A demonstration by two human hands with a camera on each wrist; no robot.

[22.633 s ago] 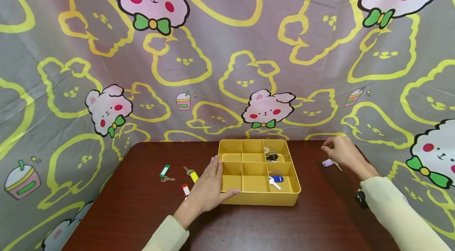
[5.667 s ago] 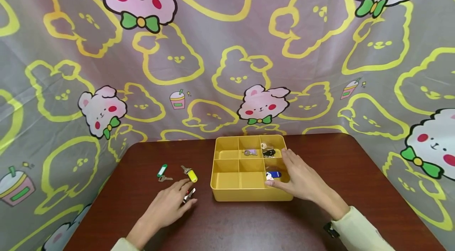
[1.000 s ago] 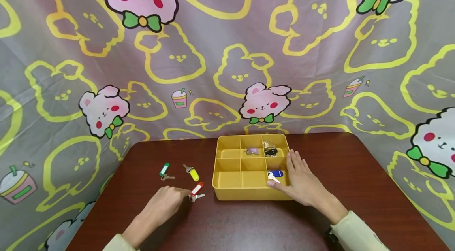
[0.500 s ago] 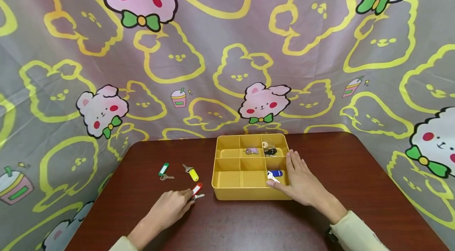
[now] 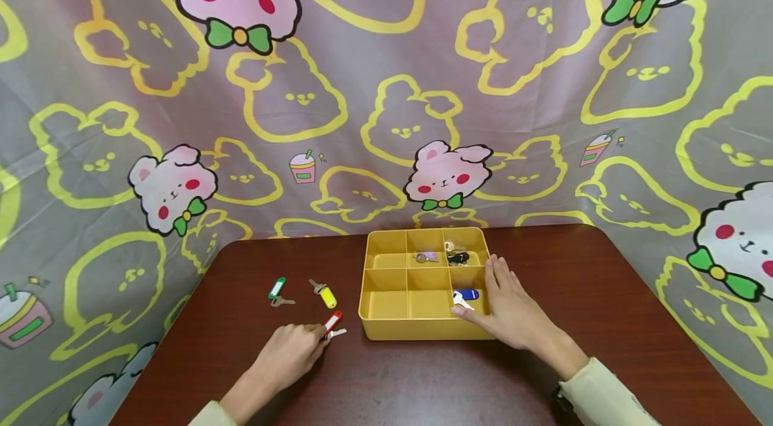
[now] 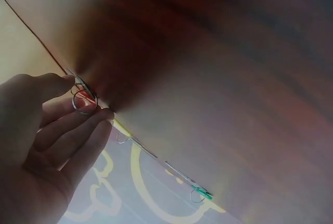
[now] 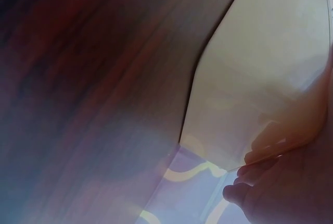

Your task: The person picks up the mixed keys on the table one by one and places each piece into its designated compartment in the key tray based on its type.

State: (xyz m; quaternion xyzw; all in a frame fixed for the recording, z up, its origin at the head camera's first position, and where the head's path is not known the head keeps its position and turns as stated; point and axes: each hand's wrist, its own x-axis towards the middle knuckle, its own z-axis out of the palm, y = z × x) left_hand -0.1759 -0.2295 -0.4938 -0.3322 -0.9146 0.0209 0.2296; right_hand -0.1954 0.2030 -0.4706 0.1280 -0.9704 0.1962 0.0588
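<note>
In the head view my left hand (image 5: 291, 353) is at a key with a red tag (image 5: 333, 322) lying on the table. In the left wrist view, thumb and fingers close around its metal ring (image 6: 85, 102). My right hand (image 5: 519, 308) rests along the right side of a yellow divided box (image 5: 423, 330), fingers straight, thumb over the front rim. A blue-tagged key (image 5: 466, 294) lies in the front right compartment. The rear middle one holds a purple-tagged key (image 5: 426, 257), and the rear right one holds a black item (image 5: 458, 258).
Left of the box lie a yellow-tagged key (image 5: 327, 296) and a green-tagged key (image 5: 277, 288) on the dark wood table (image 5: 417, 386). A patterned curtain (image 5: 338, 111) hangs behind the table and along its sides.
Since long ago, the purple-tagged key has gone from the table's right into the box, and the hand on the box has switched. Lately my left fingers have closed in on the red-tagged key.
</note>
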